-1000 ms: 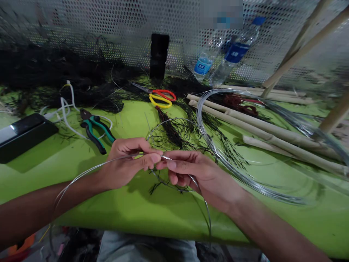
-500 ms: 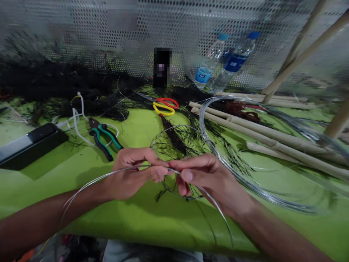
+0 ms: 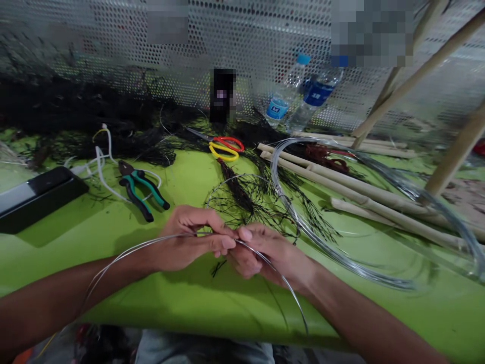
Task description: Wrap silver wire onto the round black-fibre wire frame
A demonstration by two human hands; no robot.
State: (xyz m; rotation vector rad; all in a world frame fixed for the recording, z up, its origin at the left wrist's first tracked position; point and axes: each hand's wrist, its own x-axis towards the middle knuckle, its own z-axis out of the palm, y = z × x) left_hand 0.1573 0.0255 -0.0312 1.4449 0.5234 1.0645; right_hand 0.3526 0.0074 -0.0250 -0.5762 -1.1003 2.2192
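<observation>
A thin silvery wire (image 3: 282, 279), doubled along part of its length, arches across both hands above the green table. My left hand (image 3: 197, 237) pinches it between thumb and fingers, and its loose end curves down over the left forearm. Close against those fingertips, my right hand (image 3: 261, 253) is closed on the wire with curled fingers. From there the wire bends down to the right. Just behind the hands lies a bundle of dark netting (image 3: 242, 194) with knotted strands, partly hidden by the fingers. A thin wire ring (image 3: 223, 180) rests among these strands.
Green-and-black pliers (image 3: 142, 189), a power bank (image 3: 41, 197) with white cable, and red-and-yellow scissors (image 3: 225, 146) lie on the green table (image 3: 170, 308). A large wire coil (image 3: 322, 247) and bamboo poles (image 3: 352, 189) occupy the right. Two water bottles (image 3: 282, 96) stand behind.
My right hand has curled its fingers in and drawn closer to the left fingertips. The wire's right end has swung slightly left. The left hand keeps its pinch. The view has shifted a little.
</observation>
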